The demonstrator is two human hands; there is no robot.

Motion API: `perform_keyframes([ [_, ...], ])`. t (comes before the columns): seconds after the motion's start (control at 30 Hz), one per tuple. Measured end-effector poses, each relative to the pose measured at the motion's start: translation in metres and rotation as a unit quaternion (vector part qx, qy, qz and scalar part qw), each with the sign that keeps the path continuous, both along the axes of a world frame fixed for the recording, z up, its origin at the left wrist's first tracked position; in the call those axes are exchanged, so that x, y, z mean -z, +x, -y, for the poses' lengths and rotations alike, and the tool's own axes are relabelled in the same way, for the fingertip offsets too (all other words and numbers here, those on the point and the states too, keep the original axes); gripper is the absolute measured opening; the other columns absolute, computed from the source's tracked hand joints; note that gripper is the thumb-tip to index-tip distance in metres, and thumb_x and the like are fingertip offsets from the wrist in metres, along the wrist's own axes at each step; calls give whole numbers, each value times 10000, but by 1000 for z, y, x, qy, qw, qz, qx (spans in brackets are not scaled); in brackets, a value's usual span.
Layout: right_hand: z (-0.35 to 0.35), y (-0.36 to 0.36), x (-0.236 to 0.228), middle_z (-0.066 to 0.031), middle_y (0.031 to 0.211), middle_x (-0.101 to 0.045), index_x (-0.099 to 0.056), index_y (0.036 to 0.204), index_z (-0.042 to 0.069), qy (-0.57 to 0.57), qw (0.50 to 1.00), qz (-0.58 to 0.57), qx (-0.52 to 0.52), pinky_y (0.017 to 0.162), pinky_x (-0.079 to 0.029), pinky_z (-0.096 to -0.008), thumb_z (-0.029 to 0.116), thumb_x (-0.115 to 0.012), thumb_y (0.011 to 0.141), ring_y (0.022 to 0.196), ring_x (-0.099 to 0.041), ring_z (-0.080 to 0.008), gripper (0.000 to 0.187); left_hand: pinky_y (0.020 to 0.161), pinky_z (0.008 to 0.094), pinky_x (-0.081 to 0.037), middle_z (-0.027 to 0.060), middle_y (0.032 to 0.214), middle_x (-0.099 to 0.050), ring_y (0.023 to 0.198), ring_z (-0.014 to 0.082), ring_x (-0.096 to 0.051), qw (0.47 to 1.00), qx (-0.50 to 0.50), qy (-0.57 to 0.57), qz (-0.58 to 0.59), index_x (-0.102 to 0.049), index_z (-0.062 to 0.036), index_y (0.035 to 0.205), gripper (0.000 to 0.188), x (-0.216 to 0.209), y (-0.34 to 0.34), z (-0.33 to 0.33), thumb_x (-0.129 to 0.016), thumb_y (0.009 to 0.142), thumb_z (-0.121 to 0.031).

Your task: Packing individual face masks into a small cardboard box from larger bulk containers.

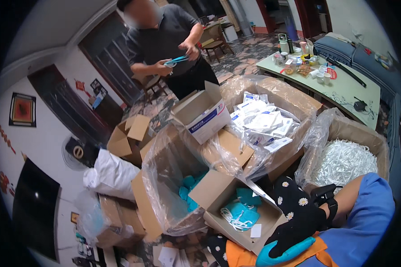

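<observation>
My right hand [296, 229], in a black glove with a black strapped device at its wrist, is low at the right. Its fingers close on a folded teal face mask [287, 253] over orange cloth at my lap. My left hand is out of view. Just beyond the right hand, a small open cardboard box [218, 193] holds several teal masks [243, 216] with white straps and a small white card. Farther left, more teal masks [189, 193] lie in a large plastic-lined carton [158, 178].
A large lined carton [289, 91] holds white flat packets; another [338, 122] holds white straps. A white-and-blue box [209, 120] rests between cartons. Across from me a person [165, 49] stands holding teal masks. Cups and food cover a low table [361, 91]. A white sack [111, 173] is left.
</observation>
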State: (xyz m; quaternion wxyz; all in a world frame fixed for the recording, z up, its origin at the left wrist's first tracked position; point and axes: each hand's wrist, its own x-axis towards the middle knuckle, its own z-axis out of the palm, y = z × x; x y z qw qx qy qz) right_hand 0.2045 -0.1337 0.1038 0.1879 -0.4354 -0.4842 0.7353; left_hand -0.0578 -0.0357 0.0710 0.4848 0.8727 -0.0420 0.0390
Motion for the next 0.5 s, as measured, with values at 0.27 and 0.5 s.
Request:
perform_keyframes([
  [0.27,-5,76,-53,-93,914,-670,-581,1185,-27,123,832,23,541,699,-557,-271,300,-592,944,749,-675,-166,407,594,379,-479,83,662,-576,619,194,-586,818,-449,-133,-333,-655,-38,829,242,156,-199,-97,-515,918,-215],
  [0.5,-25,13,12,-77,1268,-581,-471,1384,10,75,923,13,378,1005,-414,-337,196,-691,848,1139,-545,-166,609,787,328,-582,147,1036,-661,867,218,-671,565,-651,-479,-163,-588,42,1148,248,254,-222,-73,-457,975,-80],
])
